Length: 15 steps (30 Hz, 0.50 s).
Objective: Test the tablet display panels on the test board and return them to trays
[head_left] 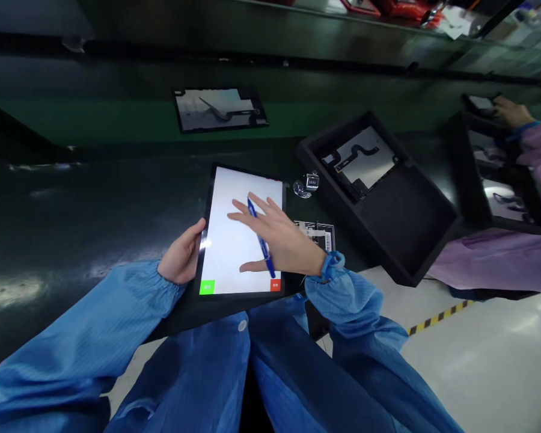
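Note:
A tablet-sized display panel [234, 240] lies in front of me, its screen lit white, with a green box at its lower left corner and a red one at its lower right. My left hand [183, 252] grips the panel's left edge, thumb on top and the other fingers mostly hidden beneath. Over the right half of the screen is my right hand [284, 237], fingers spread, holding a blue pen [261, 240] tucked between them. Whether its fingertips touch the glass I cannot tell. Partly behind my right wrist sits a black-and-white labelled board [327, 234].
Beyond the panel lies another panel [220, 111], its back showing a flex cable. A black tray [410, 225] at right holds a similar part. Small shiny metal pieces [306, 184] lie between. Farther right, a co-worker's hand [514, 113] handles a part above another tray [518, 222].

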{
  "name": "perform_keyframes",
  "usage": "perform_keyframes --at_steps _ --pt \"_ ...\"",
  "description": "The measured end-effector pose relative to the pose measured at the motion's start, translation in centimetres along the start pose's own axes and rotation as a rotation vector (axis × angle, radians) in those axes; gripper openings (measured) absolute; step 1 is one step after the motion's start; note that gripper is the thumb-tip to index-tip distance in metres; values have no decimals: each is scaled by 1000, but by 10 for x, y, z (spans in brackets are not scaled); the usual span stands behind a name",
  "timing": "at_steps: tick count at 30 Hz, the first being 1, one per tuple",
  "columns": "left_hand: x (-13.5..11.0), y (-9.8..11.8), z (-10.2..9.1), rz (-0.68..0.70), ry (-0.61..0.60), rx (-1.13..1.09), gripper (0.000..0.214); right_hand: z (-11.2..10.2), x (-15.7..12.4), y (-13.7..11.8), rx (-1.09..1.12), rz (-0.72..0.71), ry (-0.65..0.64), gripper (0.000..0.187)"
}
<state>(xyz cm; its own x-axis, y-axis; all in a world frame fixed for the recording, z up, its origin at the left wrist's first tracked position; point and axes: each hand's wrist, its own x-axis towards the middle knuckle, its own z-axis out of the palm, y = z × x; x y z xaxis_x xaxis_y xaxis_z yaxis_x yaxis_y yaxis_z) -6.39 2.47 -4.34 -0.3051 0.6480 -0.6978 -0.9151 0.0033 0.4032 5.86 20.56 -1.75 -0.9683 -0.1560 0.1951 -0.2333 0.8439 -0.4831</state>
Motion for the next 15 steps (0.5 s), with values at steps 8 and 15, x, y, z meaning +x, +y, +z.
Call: perform_keyframes --at_steps 8,15 --pt "-3 1 8 -1 84 12 52 36 -36 -16 -215 -36 357 9" --pt "1 5 -10 -74 70 -13 46 -8 -97 26 -162 498 728 14"
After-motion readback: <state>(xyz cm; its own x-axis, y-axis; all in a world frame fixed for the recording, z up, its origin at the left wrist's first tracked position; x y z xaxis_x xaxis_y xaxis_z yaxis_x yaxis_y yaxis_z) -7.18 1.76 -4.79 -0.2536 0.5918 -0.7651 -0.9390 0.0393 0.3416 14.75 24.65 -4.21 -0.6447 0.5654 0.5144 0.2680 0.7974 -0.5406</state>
